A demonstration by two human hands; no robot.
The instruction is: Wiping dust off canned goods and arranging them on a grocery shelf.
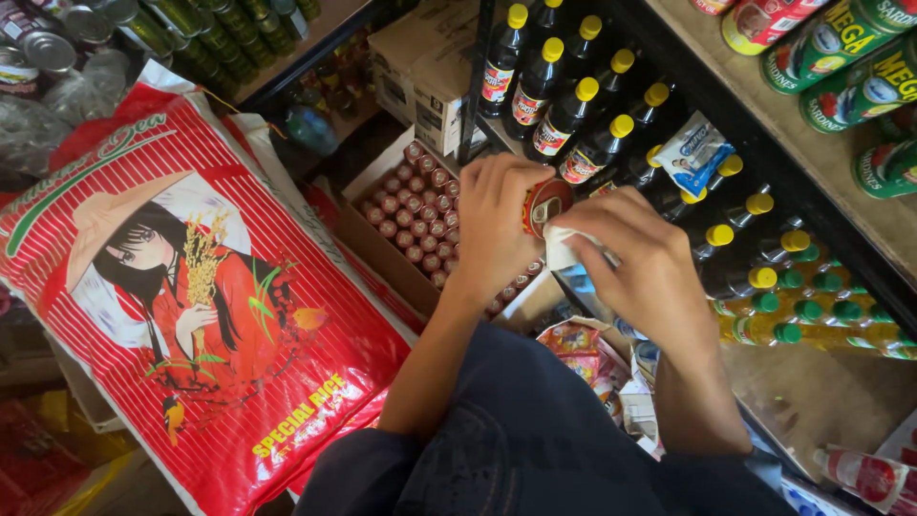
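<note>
We see a small can (545, 204) with a shiny metal lid and a soft white cloth (565, 250) against it; a glossy plastic rice sack (191, 287); matt cardboard box (368, 239); dark glossy bottles (564, 119) on a worn wooden shelf (831, 162).

Two bare forearms are seen, with the left hand (497, 225) and right hand (645, 272) uncovered by gloves. Dark blue cloth, softly creased, is worn near the bottom edge. No rings or watch are shown.
</note>
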